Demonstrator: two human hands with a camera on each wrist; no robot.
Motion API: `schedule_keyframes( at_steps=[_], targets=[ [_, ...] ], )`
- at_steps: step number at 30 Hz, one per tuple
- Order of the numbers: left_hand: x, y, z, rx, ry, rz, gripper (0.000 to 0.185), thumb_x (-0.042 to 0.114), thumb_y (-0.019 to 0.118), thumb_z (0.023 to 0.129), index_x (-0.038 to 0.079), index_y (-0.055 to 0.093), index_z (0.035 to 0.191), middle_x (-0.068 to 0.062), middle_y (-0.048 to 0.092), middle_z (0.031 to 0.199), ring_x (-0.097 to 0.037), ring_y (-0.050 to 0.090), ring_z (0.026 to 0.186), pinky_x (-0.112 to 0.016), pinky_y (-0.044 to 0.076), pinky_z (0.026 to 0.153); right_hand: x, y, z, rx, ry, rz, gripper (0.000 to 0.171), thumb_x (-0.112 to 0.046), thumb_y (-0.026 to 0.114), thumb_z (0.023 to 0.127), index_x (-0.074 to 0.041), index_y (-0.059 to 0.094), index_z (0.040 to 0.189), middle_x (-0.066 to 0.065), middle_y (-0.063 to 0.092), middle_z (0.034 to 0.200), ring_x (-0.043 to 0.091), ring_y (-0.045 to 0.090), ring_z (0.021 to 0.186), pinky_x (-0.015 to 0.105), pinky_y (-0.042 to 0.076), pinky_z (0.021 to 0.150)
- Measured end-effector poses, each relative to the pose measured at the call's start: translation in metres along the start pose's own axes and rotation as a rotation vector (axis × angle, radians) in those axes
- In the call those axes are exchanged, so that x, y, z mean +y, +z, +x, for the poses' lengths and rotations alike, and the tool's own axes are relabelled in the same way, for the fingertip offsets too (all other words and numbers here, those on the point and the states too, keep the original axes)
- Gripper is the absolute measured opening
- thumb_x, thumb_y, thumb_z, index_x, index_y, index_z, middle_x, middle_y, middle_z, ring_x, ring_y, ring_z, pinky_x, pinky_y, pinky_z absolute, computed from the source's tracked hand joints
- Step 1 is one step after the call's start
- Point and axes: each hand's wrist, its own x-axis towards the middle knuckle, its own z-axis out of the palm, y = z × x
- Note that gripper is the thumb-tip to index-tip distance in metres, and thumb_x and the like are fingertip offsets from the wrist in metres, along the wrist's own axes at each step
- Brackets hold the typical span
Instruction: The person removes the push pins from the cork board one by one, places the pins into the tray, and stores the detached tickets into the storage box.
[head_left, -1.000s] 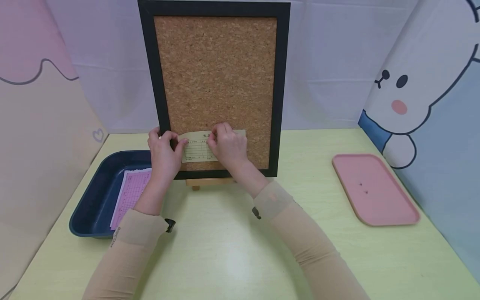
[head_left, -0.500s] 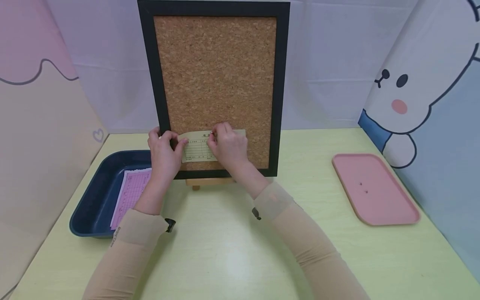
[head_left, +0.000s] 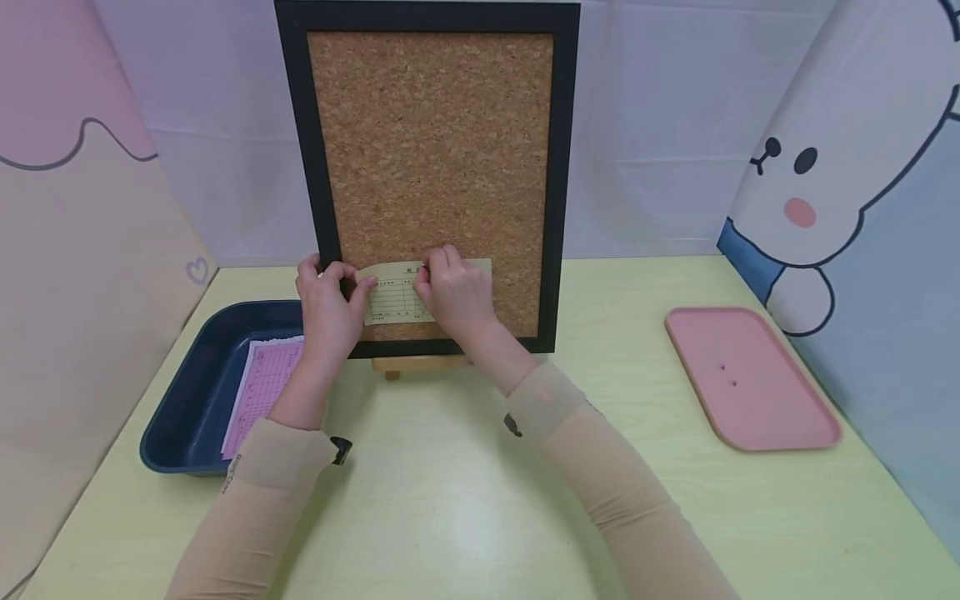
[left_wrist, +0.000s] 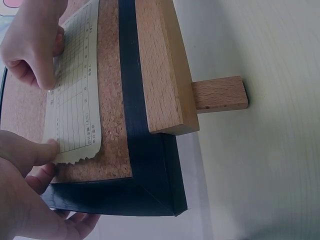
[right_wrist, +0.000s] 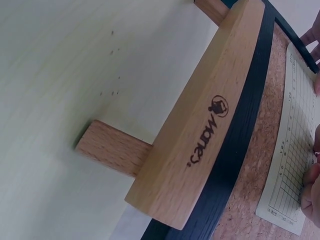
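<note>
A pale yellow printed paper form [head_left: 393,302] lies against the lower part of a black-framed corkboard [head_left: 435,142]. My left hand [head_left: 330,310] pinches the form's left edge between thumb and index finger. Its other fingers reach behind the frame [left_wrist: 100,196], as the left wrist view shows. Over the form's upper middle, my right hand [head_left: 459,296] has thumb and fingers pinched together, pressing toward the board. A tiny pin seems to be between those fingertips, almost wholly covered. The form's right part is hidden behind the right hand in the head view.
A wooden easel ledge [right_wrist: 200,135] supports the board's bottom edge. To the left, a dark blue tray [head_left: 180,417] holds pink printed sheets [head_left: 262,383]. On the right stands a pink tray [head_left: 772,417] with two tiny dark pins [head_left: 733,383].
Both hands keep their places on the form and board. Only a very slight shift of the right fingers shows.
</note>
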Motion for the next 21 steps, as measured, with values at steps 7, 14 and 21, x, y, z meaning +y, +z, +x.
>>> schedule_keyframes(
  at_steps=[7, 14, 21],
  targets=[
    [0.0003, -0.0001, 0.0004, -0.003, -0.004, -0.005, 0.027, 0.025, 0.062, 0.091, -0.001, 0.058, 0.096, -0.019, 0.023, 0.145, -0.034, 0.024, 0.133, -0.046, 0.031, 0.108, 0.0029, 0.0019, 0.0008, 0.014, -0.039, 0.011, 0.006, -0.011, 0.061, 0.081, -0.009, 0.064, 0.078, 0.001, 0.062, 0.069, 0.007, 0.049, 0.044, 0.020, 0.038, 0.038],
    [0.0024, -0.0012, -0.0004, -0.005, -0.009, -0.002, 0.030, 0.028, 0.061, 0.092, -0.002, 0.058, 0.096, -0.018, 0.023, 0.146, -0.033, 0.023, 0.134, -0.045, 0.031, 0.108, 0.0044, 0.0019, 0.0005, 0.019, -0.059, 0.039, 0.005, -0.010, 0.061, 0.082, -0.008, 0.064, 0.079, 0.002, 0.062, 0.070, 0.007, 0.049, 0.045, 0.020, 0.037, 0.038],
    [0.0024, -0.0011, -0.0005, -0.006, -0.008, -0.002, 0.030, 0.028, 0.061, 0.092, -0.002, 0.058, 0.096, -0.018, 0.023, 0.146, -0.033, 0.023, 0.134, -0.044, 0.032, 0.108, 0.0059, 0.0033, -0.0003, 0.034, -0.072, 0.050, 0.005, -0.010, 0.060, 0.082, -0.008, 0.064, 0.079, 0.002, 0.061, 0.069, 0.008, 0.048, 0.044, 0.020, 0.037, 0.038]
  ],
)
